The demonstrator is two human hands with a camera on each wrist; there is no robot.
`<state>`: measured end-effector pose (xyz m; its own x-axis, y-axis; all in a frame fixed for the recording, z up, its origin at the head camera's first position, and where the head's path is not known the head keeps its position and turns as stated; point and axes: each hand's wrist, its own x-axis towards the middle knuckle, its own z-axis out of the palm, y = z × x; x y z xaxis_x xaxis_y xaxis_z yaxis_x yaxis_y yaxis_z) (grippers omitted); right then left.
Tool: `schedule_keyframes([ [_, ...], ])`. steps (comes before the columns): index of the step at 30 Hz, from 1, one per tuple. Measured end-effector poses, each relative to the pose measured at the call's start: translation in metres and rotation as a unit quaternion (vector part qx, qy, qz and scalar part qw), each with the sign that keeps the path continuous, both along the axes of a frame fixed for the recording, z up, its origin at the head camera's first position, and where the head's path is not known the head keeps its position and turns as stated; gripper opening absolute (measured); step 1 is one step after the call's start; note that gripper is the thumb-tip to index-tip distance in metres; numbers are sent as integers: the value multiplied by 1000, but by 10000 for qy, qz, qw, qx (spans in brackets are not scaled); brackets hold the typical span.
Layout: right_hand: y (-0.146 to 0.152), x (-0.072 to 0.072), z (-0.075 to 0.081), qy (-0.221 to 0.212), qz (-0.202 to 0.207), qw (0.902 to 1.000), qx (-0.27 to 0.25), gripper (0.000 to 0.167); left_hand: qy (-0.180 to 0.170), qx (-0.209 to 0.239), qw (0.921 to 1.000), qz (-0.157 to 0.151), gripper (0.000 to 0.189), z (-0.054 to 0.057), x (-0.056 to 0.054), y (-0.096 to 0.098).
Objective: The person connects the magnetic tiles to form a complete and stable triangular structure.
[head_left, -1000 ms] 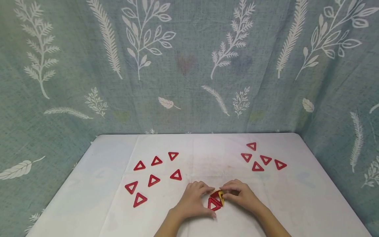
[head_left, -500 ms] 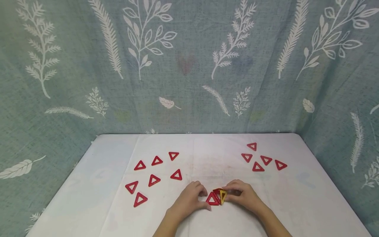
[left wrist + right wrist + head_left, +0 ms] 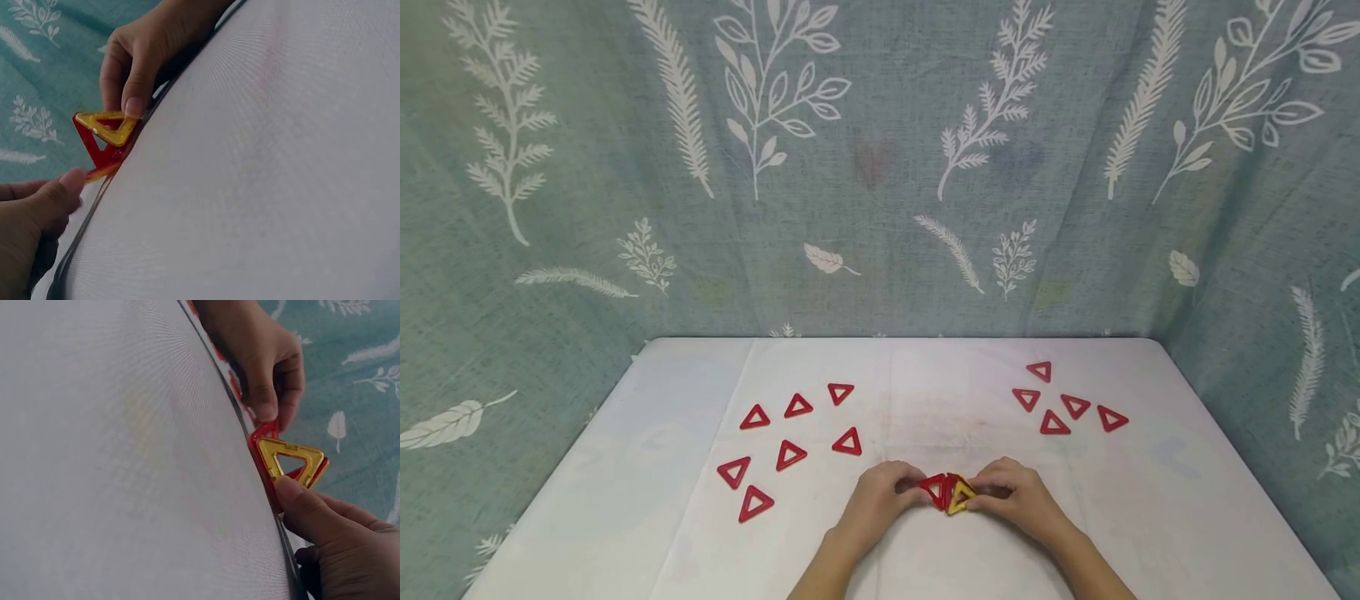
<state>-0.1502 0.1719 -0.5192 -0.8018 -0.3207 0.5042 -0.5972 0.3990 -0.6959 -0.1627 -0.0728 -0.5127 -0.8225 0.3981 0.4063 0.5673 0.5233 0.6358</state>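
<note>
At the table's [image 3: 970, 558] near middle, the left hand [image 3: 878, 500] pinches 1 red triangle [image 3: 942, 493] by its left corner; the right hand [image 3: 1019, 500] pinches the yellow triangle's [image 3: 297, 450] right corner. Probably light, stiff, slick: best held by corners.

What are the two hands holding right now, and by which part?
The left hand pinches a red triangle by its outer corner; the right hand pinches the yellow triangle beside it, also by a corner.

Indoor nook: wht tbl [image 3: 925, 400], leaf-print bkdrop [image 3: 895, 192]
</note>
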Motion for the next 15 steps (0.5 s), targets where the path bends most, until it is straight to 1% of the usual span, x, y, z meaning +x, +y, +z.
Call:
schedule_keyframes([
  [2, -1, 0, -1, 88, -28, 10000, 7, 22, -274, 456, 9986, -34, 22, 0, 0, 3],
  [4, -1, 0, -3, 133, -103, 9998, 65, 22, -454, 837, 9954, -74, 21, 0, 1, 5],
  [6, -2, -1, -5, 182, -151, 9997, 111, 22, -534, 1107, 9923, -133, 19, -1, 1, 7],
  [8, -2, -1, -8, 246, -179, 9995, 107, 22, -533, 1238, 9907, -207, 18, -2, 1, 9],
  [10, -3, -1, -10, 369, -151, 9992, 37, 24, -463, 1287, 9899, -368, 18, -2, 2, 10],
  [11, -4, 0, -11, 443, -137, 9989, 24, 25, -430, 1236, 9904, -440, 19, -2, 2, 10],
  [14, -7, 2, -12, 659, -137, 9977, 80, 26, -208, 913, 9938, -601, 23, -3, 3, 10],
  [15, -9, 3, -12, 779, -164, 9967, 155, 27, -64, 719, 9955, -609, 25, -3, 4, 10],
])
